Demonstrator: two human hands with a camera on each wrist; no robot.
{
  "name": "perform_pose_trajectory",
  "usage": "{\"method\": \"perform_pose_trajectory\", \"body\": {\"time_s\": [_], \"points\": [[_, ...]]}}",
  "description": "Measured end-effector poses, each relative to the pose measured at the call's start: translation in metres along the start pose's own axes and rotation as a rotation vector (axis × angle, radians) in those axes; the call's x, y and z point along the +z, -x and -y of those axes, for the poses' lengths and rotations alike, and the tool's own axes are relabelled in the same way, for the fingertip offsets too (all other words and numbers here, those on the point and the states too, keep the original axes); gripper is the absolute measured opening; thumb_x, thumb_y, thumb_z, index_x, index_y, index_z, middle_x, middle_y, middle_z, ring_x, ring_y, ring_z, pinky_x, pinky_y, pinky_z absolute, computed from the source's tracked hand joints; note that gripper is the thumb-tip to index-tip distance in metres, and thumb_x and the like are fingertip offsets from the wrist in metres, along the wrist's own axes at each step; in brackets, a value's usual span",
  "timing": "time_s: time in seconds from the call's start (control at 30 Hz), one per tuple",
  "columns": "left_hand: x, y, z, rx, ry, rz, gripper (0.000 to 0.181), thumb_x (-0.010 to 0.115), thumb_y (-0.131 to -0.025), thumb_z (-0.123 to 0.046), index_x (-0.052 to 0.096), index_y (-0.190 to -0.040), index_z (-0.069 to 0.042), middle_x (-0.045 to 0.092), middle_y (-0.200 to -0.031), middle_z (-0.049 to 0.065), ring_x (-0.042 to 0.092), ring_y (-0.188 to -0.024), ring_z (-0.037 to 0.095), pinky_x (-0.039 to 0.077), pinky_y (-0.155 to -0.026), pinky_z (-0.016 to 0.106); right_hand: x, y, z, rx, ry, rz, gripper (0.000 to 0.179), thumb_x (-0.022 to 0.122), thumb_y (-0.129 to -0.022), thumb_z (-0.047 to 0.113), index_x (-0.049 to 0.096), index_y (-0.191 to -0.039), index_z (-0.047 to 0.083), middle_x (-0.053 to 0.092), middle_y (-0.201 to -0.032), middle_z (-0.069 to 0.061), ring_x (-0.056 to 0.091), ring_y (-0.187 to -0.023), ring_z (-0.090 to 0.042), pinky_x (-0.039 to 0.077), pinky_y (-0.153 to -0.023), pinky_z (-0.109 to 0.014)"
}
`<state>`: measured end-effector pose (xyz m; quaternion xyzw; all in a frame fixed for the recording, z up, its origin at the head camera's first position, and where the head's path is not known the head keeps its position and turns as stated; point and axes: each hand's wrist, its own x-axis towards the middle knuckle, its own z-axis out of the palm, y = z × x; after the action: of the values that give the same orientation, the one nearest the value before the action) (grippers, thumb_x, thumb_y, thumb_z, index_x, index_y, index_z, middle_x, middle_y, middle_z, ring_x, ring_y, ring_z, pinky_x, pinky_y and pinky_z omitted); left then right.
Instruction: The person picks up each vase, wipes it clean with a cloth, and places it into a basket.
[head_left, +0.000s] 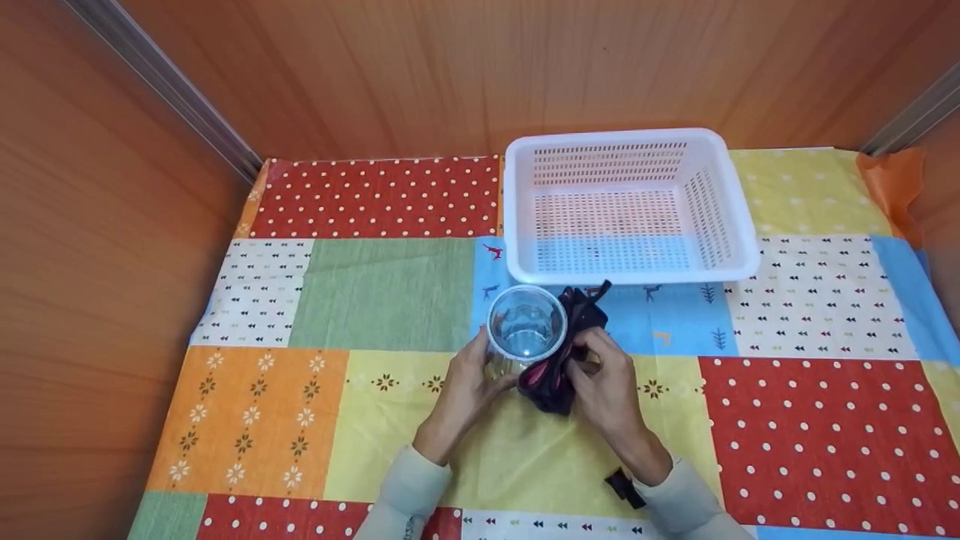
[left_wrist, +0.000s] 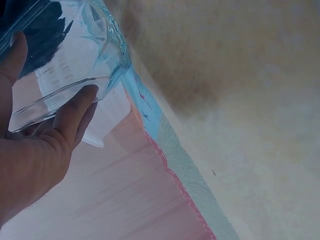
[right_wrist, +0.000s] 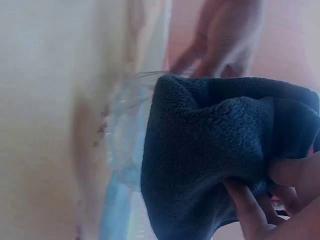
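Left hand (head_left: 471, 382) grips clear container (head_left: 525, 330), thumb on near side, fingers round the left wall. Right hand (head_left: 606, 382) pinches dark fuzzy cloth (head_left: 551, 394), which sits against the container's right side. Both things are between the hands, just near of white basket (head_left: 513, 210).

Visibility: can't tell if the container's base touches the table. Left wrist view cuts the container off at top and left. In right wrist view the cloth covers most of it, and the right hand runs off the right edge. Pink bit in the cloth folds, can't identify. Dark marking on left sleeve (head_left: 412, 480) unreadable. Dark piece (head_left: 624, 487) by the right cuff, also unclear.

Surface: patchwork tablecloth (head_left: 390, 292) in red dots, green, yellow, orange, blue and white prints; shows through the basket's slotted base. Near edge out of frame. Orange fabric (head_left: 896, 187) bunched at far right.

Room: wood-grain panels (head_left: 450, 75) left, far and right, metal strips (head_left: 172, 90) at the corners.
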<state>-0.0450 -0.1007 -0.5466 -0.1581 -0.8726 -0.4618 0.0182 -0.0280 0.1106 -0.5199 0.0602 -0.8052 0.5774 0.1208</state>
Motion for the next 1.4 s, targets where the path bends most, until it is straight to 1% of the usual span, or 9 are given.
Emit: {"method": "perform_pose_trajectory", "body": {"time_s": [0.23, 0.4, 0.5, 0.67, 0.8, 0.93, 1.07, 1.23, 1.4], "points": [[-0.001, 0.0, 0.0, -0.008, 0.016, -0.009, 0.078, 0.089, -0.082, -0.002, 0.049, -0.148, 0.003, 0.067, -0.135, 0.022, 0.065, -0.127, 0.039, 0.057, -0.104, 0.05, -0.001, -0.002, -0.007, 0.009, 0.02, 0.033, 0.02, 0.064, -0.086, -0.021, 0.066, -0.095, -0.003, 0.068, -0.103, -0.015, 0.07, -0.104, -0.034, 0.065, -0.081, -0.034], [-0.001, 0.0, 0.0, -0.026, 0.03, -0.001, 0.083, 0.091, -0.081, -0.007, 0.046, -0.151, 0.002, 0.066, -0.138, 0.021, 0.064, -0.129, 0.037, 0.058, -0.103, 0.049, -0.001, 0.0, -0.029, 0.011, 0.156, 0.058, 0.022, 0.067, -0.082, -0.021, 0.067, -0.094, -0.002, 0.069, -0.097, -0.011, 0.065, -0.09, -0.022, 0.058, -0.074, -0.028], [-0.001, 0.0, 0.0, -0.037, 0.031, 0.0, 0.084, 0.091, -0.082, -0.009, 0.046, -0.152, 0.002, 0.065, -0.139, 0.022, 0.063, -0.131, 0.038, 0.057, -0.104, 0.049, -0.001, 0.001, -0.038, 0.02, 0.187, 0.074, 0.022, 0.068, -0.082, -0.02, 0.067, -0.095, -0.001, 0.069, -0.096, -0.011, 0.059, -0.085, -0.017, 0.053, -0.071, -0.027], [-0.001, 0.001, 0.0, -0.05, 0.039, 0.011, 0.081, 0.09, -0.083, -0.008, 0.046, -0.151, 0.002, 0.065, -0.14, 0.021, 0.063, -0.131, 0.037, 0.056, -0.105, 0.049, 0.0, 0.004, -0.037, 0.045, 0.178, 0.071, 0.022, 0.067, -0.083, -0.019, 0.067, -0.097, -0.002, 0.07, -0.1, -0.013, 0.059, -0.085, -0.018, 0.053, -0.069, -0.026], [0.0, 0.001, -0.001, -0.041, 0.017, 0.009, 0.079, 0.089, -0.083, -0.005, 0.048, -0.149, 0.001, 0.066, -0.138, 0.02, 0.064, -0.129, 0.037, 0.056, -0.105, 0.049, 0.001, 0.004, -0.026, 0.078, 0.098, 0.051, 0.022, 0.065, -0.084, -0.02, 0.068, -0.097, -0.002, 0.069, -0.103, -0.015, 0.067, -0.092, -0.024, 0.061, -0.075, -0.026], [0.0, 0.0, -0.001, -0.026, -0.01, -0.004, 0.078, 0.088, -0.082, 0.001, 0.049, -0.149, 0.001, 0.067, -0.136, 0.021, 0.065, -0.127, 0.036, 0.057, -0.104, 0.05, 0.001, 0.002, -0.009, 0.058, 0.0, 0.018, 0.021, 0.065, -0.087, -0.019, 0.071, -0.097, -0.002, 0.069, -0.103, -0.013, 0.071, -0.099, -0.028, 0.064, -0.08, -0.027], [0.0, 0.0, -0.001, -0.017, -0.029, -0.004, 0.079, 0.089, -0.081, 0.0, 0.048, -0.149, 0.001, 0.068, -0.135, 0.021, 0.066, -0.125, 0.035, 0.058, -0.102, 0.05, 0.0, 0.0, 0.0, 0.042, -0.018, -0.003, 0.019, 0.066, -0.087, -0.019, 0.069, -0.095, -0.001, 0.068, -0.101, -0.012, 0.07, -0.102, -0.028, 0.064, -0.08, -0.027], [0.0, 0.0, -0.001, -0.01, -0.033, -0.006, 0.08, 0.09, -0.081, -0.002, 0.049, -0.149, 0.0, 0.068, -0.134, 0.02, 0.067, -0.124, 0.036, 0.058, -0.102, 0.05, 0.0, 0.002, -0.011, 0.062, -0.011, 0.02, 0.017, 0.065, -0.087, -0.019, 0.067, -0.096, -0.004, 0.067, -0.103, -0.015, 0.071, -0.101, -0.033, 0.065, -0.081, -0.033], [0.0, -0.001, 0.0, -0.012, -0.017, -0.001, 0.085, 0.092, -0.08, -0.011, 0.048, -0.15, 0.002, 0.068, -0.134, 0.019, 0.067, -0.124, 0.036, 0.058, -0.101, 0.05, -0.003, 0.004, -0.032, 0.063, 0.097, 0.055, 0.022, 0.067, -0.084, -0.02, 0.066, -0.095, -0.002, 0.068, -0.099, -0.014, 0.067, -0.091, -0.024, 0.061, -0.073, -0.027]]}}
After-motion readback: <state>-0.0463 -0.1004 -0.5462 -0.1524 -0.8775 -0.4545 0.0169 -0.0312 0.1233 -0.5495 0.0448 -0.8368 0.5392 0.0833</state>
